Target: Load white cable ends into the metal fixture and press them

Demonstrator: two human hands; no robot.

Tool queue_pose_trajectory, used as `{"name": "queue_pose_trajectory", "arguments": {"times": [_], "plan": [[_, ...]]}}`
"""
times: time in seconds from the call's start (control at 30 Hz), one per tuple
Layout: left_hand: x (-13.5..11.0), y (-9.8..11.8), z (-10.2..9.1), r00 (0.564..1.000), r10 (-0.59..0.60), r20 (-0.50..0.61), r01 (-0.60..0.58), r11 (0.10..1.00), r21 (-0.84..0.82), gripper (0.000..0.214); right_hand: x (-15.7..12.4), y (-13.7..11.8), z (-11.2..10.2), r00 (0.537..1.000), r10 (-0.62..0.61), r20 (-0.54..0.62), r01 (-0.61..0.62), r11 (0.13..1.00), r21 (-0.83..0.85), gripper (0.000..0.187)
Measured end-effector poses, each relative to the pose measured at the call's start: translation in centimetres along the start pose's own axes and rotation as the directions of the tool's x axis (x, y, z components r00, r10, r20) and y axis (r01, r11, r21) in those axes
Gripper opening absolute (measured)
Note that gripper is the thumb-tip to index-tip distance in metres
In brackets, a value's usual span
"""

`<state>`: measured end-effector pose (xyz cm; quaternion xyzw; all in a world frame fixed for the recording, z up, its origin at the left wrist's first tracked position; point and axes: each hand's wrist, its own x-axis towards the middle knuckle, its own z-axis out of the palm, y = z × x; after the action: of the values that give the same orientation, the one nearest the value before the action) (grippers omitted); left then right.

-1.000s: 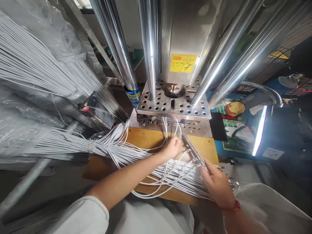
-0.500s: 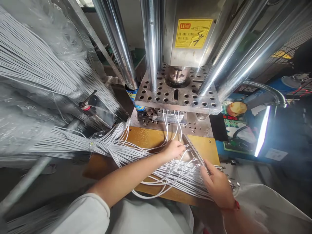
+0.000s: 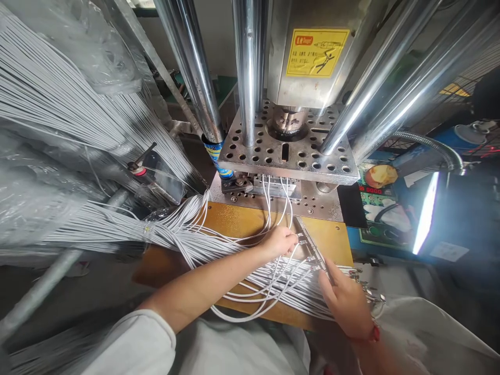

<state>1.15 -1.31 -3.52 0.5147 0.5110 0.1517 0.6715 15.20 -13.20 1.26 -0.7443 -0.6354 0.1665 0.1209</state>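
Observation:
My left hand (image 3: 279,242), its fingers pinched together, is at the upper part of a narrow metal bar (image 3: 310,245) and grips the end of a white cable. Several white cables run to the bar, their small metal plugs (image 3: 311,259) along its left edge. My right hand (image 3: 347,299) is closed around the bar's near end, keeping it slanted over the board. Below both hands lies a thick bundle of white cables (image 3: 289,291) on the tan board (image 3: 228,216). What sits between my left fingertips is mostly hidden.
A press with a perforated steel plate (image 3: 289,167) and upright columns stands behind the board. White cables enter a metal mould block (image 3: 276,188) under the plate. More cables hang at left. A bright lamp (image 3: 426,213) and a control panel (image 3: 377,200) with a bitten fruit (image 3: 380,176) are at right.
The view has shifted slightly. My right hand has moved a little around the bar's near end, while my left hand stays at almost the same spot.

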Motion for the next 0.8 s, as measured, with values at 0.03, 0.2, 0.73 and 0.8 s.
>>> {"name": "queue_pose_trajectory", "arguments": {"times": [0.03, 0.2, 0.73, 0.8], "plan": [[0.0, 0.0, 0.0, 1.0, -0.003, 0.001, 0.003, 1.0, -0.001, 0.013, -0.1, -0.1, 0.0, 1.0, -0.03, 0.0, 0.03, 0.999, -0.01, 0.041], [-0.4, 1.2, -0.5, 0.994, -0.088, 0.057, 0.09, 0.995, -0.032, 0.009, -0.7, -0.4, 0.1, 0.996, -0.085, 0.003, 0.084, 0.996, 0.036, 0.043], [-2.1, 3.6, -6.3, 0.83, 0.384, -0.404, -0.226, 0.894, 0.386, 0.024, 1.3, -0.1, -2.1, 0.942, 0.003, 0.336, 0.08, 0.969, -0.233, 0.056], [-1.1, 4.3, -7.9, 0.868, 0.217, -0.447, -0.231, 0.973, 0.022, 0.027, 5.7, -0.3, -3.3, 0.976, -0.038, 0.214, 0.07, 0.987, -0.145, 0.056]]}}
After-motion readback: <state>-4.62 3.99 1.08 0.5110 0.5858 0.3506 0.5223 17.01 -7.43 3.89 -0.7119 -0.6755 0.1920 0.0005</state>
